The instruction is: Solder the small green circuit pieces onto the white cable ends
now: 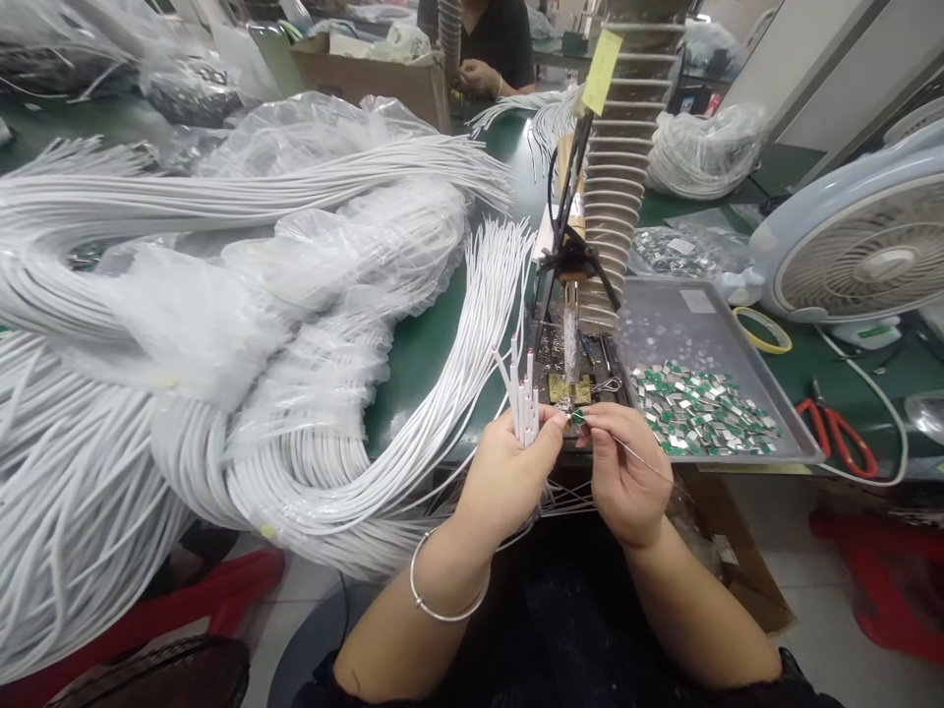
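My left hand (508,472) is closed around a small bunch of white cables (526,408), whose cut ends with reddish cores stick up above the fist. Pinched in my right hand (629,477) is a thin silvery wire (643,456) that looks like solder wire. Between the fingertips of both hands sits a small green circuit board piece (578,418); which fingers grip it I cannot tell. Just beyond the fingertips, an upright soldering iron (570,344) in a stand points down over a yellowish pad (560,387).
Large bundles of white cable (310,472), partly in plastic, cover the left side. A grey tray (708,310) on the right holds many small green-and-silver pieces. Around it are orange-handled pliers (841,433), a tape roll (762,330) and a fan (870,236). A ribbed hose (623,167) hangs ahead; a person (487,49) sits opposite.
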The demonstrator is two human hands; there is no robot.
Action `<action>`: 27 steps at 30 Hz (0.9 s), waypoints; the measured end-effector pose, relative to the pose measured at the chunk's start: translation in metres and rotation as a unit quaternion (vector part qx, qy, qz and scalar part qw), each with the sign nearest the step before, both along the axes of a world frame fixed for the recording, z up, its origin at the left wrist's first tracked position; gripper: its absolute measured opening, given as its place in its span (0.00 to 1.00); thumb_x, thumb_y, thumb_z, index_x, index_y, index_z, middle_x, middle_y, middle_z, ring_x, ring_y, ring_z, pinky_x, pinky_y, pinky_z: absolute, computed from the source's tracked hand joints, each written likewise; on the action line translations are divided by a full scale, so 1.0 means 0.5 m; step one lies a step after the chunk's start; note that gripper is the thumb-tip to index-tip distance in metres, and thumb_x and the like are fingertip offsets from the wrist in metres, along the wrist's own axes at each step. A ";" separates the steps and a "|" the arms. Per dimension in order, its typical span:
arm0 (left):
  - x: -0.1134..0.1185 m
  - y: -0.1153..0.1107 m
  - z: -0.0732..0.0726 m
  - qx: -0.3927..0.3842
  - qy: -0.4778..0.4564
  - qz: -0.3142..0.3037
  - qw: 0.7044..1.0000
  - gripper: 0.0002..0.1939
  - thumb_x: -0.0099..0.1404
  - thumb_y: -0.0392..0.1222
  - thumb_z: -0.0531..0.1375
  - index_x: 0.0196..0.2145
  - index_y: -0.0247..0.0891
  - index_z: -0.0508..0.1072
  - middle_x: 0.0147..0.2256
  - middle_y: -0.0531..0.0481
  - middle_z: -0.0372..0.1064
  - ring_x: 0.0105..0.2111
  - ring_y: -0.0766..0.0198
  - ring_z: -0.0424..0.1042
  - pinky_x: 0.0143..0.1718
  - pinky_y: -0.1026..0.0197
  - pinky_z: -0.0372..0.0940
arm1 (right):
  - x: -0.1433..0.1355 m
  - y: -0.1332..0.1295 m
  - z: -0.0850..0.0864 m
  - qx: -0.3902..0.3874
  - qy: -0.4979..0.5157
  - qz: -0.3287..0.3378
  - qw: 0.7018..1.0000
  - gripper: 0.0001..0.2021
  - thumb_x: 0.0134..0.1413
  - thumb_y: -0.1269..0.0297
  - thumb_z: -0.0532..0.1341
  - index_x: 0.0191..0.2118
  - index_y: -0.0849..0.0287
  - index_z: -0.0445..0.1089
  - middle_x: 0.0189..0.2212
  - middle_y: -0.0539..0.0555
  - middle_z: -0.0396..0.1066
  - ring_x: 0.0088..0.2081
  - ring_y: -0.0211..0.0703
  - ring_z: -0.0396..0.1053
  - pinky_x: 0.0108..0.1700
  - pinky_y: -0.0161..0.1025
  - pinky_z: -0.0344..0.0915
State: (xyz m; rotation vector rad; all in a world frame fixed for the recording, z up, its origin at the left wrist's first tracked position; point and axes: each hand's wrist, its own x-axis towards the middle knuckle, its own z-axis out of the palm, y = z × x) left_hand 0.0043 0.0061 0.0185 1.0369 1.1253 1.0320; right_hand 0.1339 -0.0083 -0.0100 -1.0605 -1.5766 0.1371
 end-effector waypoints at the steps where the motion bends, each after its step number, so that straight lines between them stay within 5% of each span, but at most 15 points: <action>1: 0.001 0.001 0.001 -0.002 -0.002 0.003 1.000 0.12 0.58 0.48 0.60 0.28 0.34 0.72 0.17 0.56 0.58 0.18 0.71 0.56 0.20 0.67 0.55 | 0.000 0.001 0.001 0.002 0.000 -0.003 1.000 0.11 0.54 0.78 0.56 0.39 0.57 0.69 0.35 0.54 0.72 0.37 0.41 0.71 0.36 0.41 0.71; 27: -0.002 0.005 0.006 -0.018 -0.037 0.014 0.999 0.11 0.57 0.46 0.61 0.30 0.33 0.71 0.17 0.58 0.55 0.17 0.74 0.52 0.18 0.68 0.50 | -0.008 0.008 0.012 0.007 -0.015 -0.010 1.000 0.11 0.55 0.77 0.56 0.40 0.56 0.69 0.36 0.55 0.72 0.38 0.41 0.71 0.36 0.41 0.71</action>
